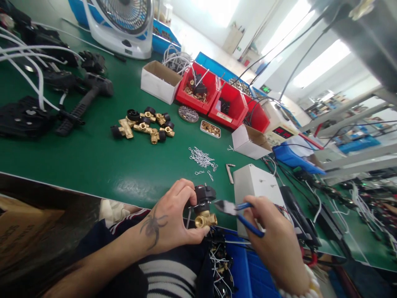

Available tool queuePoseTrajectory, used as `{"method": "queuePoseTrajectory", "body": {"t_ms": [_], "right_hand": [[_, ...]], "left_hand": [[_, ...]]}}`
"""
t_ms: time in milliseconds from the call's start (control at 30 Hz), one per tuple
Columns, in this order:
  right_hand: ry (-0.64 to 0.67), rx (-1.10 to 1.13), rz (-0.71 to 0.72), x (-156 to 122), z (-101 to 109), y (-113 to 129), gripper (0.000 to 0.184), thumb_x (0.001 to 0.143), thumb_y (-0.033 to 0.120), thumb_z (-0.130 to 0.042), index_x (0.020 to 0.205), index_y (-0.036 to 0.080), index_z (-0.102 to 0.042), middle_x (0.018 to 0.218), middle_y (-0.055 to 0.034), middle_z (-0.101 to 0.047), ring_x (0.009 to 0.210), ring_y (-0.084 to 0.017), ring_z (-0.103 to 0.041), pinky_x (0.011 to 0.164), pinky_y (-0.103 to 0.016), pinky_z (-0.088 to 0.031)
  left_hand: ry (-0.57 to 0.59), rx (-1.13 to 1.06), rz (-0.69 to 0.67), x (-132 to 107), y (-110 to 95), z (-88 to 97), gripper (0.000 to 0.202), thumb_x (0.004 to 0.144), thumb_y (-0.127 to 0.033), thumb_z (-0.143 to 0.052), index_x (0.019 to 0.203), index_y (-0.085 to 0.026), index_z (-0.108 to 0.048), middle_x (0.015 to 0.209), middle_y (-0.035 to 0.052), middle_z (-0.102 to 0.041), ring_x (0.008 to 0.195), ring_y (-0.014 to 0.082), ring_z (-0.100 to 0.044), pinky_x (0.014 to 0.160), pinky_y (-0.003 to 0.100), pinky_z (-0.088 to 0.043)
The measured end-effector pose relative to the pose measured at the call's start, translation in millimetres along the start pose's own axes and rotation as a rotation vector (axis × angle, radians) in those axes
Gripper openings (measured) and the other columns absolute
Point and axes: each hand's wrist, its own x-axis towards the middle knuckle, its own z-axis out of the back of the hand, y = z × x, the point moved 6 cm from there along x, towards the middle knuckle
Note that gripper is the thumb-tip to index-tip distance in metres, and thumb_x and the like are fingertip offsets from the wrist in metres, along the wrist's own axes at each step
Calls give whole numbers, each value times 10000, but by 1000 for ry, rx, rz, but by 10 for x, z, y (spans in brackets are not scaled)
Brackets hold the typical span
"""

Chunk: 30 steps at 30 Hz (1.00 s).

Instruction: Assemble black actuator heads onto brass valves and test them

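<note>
My left hand [176, 213] is closed around a brass valve [206, 219] with a black cap-like housing on top, held at the table's front edge. In my right hand [269, 236] is a pair of blue-handled cutting pliers [228, 207], its jaws pointing at the valve's black part. Whether the jaw tips touch it I cannot tell. Beyond my hands lies a loose pile of metal spring clips [202, 157], with a few strays beside it. Several brass valve bodies with black caps [145, 124] lie grouped farther left on the green table [133, 174].
Red bins [228, 107], white cartons [161, 80] and a small tray of brass pieces [211, 128] line the back. A white fan [124, 29] stands at back left, near a black hammer-shaped tool [87, 101]. A white box [254, 182] stands close to my right hand. Below is a blue crate [242, 265].
</note>
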Motion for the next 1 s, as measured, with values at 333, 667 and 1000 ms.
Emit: {"method": "queuePoseTrajectory", "body": {"t_ms": [333,667,1000], "right_hand": [[52,-12,43,23,-61,36,200,841,59,-427,915,188,-560,703,-11,-575,539,-147,-550,492,-247,-408],[165,325,-203,-101,-346,-14,186,922,209,-469,1028,190,-621,814,-48,-654,687,-188,-648,597,-303,-500],[304,1303,-657,-175,-766,229,563,854,405,-670,1362,272,-466,1379,-74,-560,1237,-231,-560,1033,-379,-472]], "left_hand": [[-20,0,-5,10,5,6,377,636,-230,-753,832,-213,-431,1047,41,-529,943,191,-532,796,315,-468],[-36,12,-42,-41,-12,11,379,633,-212,-767,863,-208,-466,1085,50,-539,1016,203,-548,867,330,-493],[-7,164,-226,-146,-45,-29,386,803,-424,-744,1008,-169,-539,1222,107,-555,1189,243,-483,1045,381,-448]]}}
